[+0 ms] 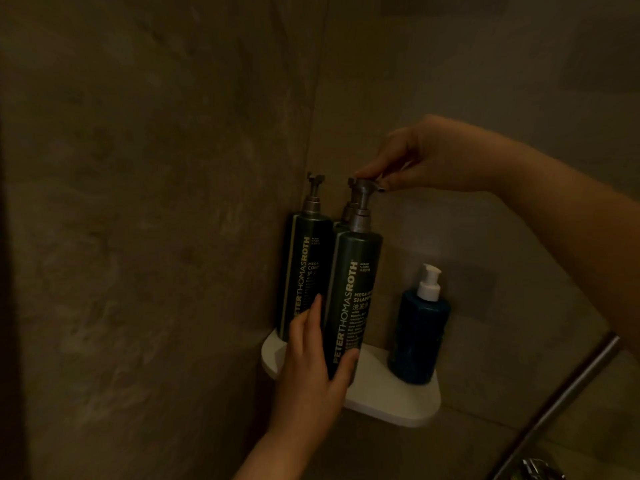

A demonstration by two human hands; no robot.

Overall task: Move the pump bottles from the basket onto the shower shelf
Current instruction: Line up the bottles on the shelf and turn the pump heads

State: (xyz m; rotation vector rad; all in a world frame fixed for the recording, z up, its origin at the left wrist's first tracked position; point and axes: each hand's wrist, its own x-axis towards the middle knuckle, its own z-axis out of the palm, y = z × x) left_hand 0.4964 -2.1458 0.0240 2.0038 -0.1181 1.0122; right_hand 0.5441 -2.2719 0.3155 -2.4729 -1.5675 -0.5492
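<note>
Tall dark green pump bottles [349, 299] carry pale lettering; the squat blue bottle [417, 337] has a white pump; the rounded corner shelf [391, 400] is white against mottled brown walls [145, 202]

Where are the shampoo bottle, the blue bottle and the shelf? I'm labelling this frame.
shampoo bottle [349, 299]: head view, on its printed label.
blue bottle [417, 337]: head view, middle of its body.
shelf [391, 400]: head view, bare white front surface.

Mottled brown stone-look wall tiles [156, 168], metal rail [561, 403] at lower right, chrome fitting [536, 469] below it
</note>
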